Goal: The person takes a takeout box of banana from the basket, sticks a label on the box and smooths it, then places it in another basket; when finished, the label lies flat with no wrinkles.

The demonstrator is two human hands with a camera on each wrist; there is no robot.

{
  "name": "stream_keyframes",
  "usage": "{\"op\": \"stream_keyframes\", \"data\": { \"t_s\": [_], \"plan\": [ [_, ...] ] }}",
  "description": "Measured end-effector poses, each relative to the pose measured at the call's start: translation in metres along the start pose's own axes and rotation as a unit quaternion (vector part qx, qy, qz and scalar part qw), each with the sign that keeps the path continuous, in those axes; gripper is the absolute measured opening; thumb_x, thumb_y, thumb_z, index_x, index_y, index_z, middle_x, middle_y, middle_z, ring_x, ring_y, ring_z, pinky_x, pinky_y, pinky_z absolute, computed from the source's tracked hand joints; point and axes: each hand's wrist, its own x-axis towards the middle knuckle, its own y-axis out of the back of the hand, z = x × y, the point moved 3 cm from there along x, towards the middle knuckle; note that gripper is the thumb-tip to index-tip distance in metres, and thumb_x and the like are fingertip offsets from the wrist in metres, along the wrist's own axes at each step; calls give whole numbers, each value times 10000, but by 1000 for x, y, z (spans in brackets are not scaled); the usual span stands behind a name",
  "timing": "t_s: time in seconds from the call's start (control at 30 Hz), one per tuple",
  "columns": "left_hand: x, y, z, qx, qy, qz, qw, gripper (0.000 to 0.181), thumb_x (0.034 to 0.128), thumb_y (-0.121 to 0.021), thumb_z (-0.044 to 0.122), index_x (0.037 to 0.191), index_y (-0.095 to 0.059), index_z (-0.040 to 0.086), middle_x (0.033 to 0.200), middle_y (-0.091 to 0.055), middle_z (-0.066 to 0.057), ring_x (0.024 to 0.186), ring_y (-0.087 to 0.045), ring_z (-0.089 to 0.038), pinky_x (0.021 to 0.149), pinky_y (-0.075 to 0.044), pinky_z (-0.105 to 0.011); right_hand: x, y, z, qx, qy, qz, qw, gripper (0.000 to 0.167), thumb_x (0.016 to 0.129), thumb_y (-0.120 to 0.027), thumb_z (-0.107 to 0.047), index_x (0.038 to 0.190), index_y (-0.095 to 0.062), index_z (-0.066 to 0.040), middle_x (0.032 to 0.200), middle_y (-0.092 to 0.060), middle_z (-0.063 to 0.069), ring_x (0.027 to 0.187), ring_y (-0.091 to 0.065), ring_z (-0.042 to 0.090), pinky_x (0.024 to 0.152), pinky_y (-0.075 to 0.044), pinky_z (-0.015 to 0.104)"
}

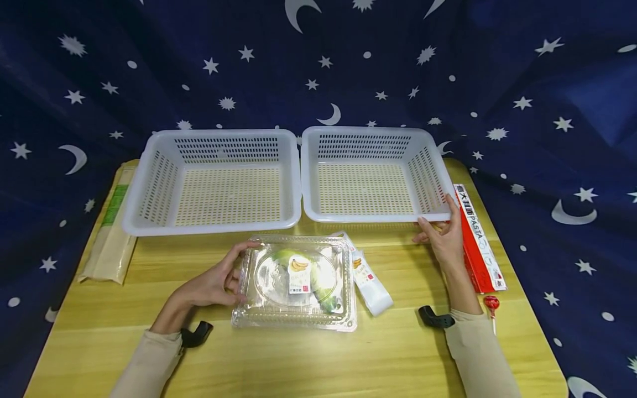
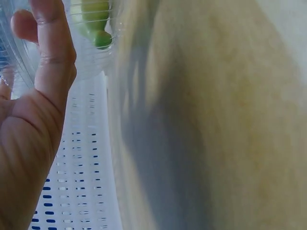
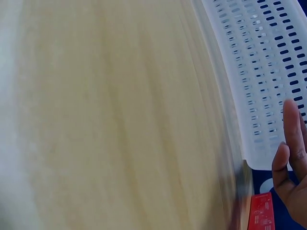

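In the head view my left hand grips the left side of a clear plastic clamshell box. A green, banana-shaped item lies inside, partly hidden by a banana-picture label. The left wrist view shows the thumb and fingers around the box edge and the item's green tip. My right hand holds the front right corner of the right white basket, with thumb and index finger at the rim. Some fingers show below that rim. In the right wrist view the hand is partly cut off.
Another white basket stands close on the left. A white label strip lies beside the box. At right are a red pasta box and a red lollipop. A beige packet lies at far left. A starry cloth hangs behind.
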Motion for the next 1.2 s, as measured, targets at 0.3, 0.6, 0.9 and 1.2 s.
{"op": "stream_keyframes", "data": {
  "t_s": [0.3, 0.6, 0.9, 1.2],
  "plan": [
    [2, -3, 2, -19, -130, 78, 9999, 1120, 680, -688, -200, 1531, -42, 136, 1477, -106, -204, 593, -444, -20, 479, -552, -275, -1, 5, 2, 40, 33, 313, 9995, 852, 873, -644, 89, 1538, -213, -222, 1191, -560, 130, 484, -654, 225, 470, -570, 354],
    [3, -6, 26, -332, -397, -239, 9984, 1096, 699, -659, -220, 1521, -9, 99, 986, -444, -240, 529, -552, -47, 422, -548, -334, 1, 15, 2, 133, -16, 345, 9993, 780, 902, -621, 63, 1529, -246, -210, 1185, -546, 162, 437, -629, 231, 458, -563, 332],
    [26, -2, 65, -168, -837, -300, 9959, 1093, 658, -633, -235, 1515, -25, 68, 1327, -291, -293, 526, -544, -64, 362, -506, -322, 4, 18, 1, 220, 53, 173, 9996, 767, 904, -620, 61, 1525, -244, -184, 1174, -564, 138, 447, -636, 230, 464, -566, 333],
    [83, 20, 107, -1, -849, -85, 9964, 1095, 634, -613, -153, 1529, -85, 193, 1358, -128, -248, 680, -546, -161, 420, -545, -366, 3, 18, 4, 305, 69, 196, 9993, 752, 910, -611, 60, 1524, -245, -174, 1115, -572, 152, 440, -632, 230, 460, -566, 333]
  ]
}}
